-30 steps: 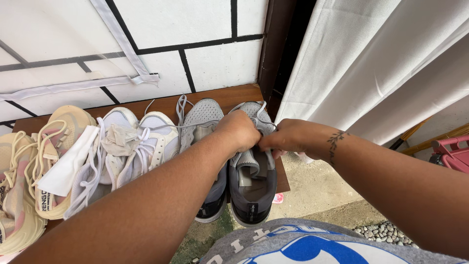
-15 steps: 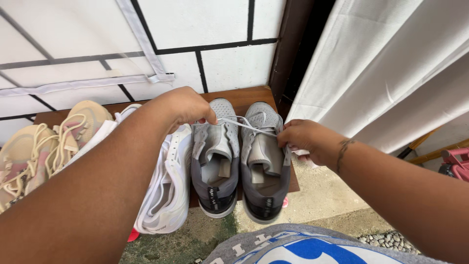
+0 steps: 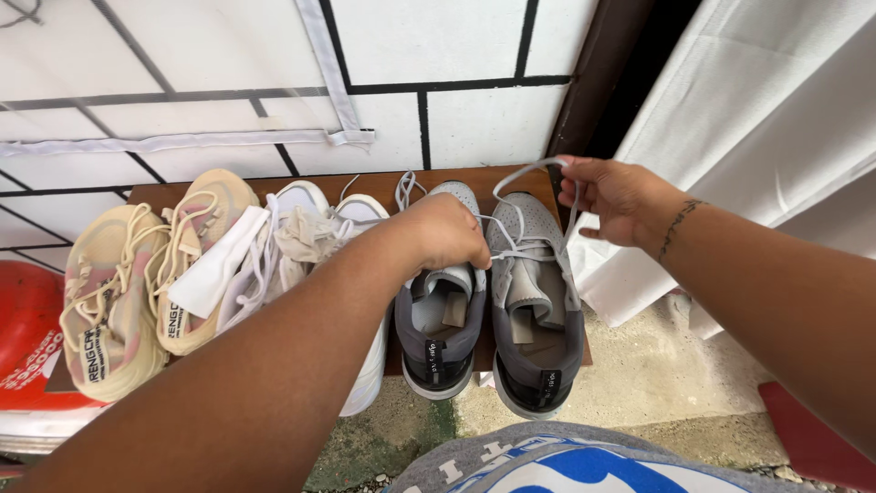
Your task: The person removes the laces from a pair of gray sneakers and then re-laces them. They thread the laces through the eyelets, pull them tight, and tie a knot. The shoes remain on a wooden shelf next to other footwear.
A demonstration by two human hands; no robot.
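Where the wooden shelf meets the tiled wall, three pairs of shoes stand in a row, heels overhanging its front edge. At far left, a red object is cut off by the frame. The cream pair comes next, then the white pair, largely hidden behind the forearm. The left hand is closed in a pinch on the grey lace just above the grey shoes; its fingertips cannot be seen. The right hand grips the lace's raised loop beside the dark door frame. The white curtain crowds the right; bare concrete floor lies open below.
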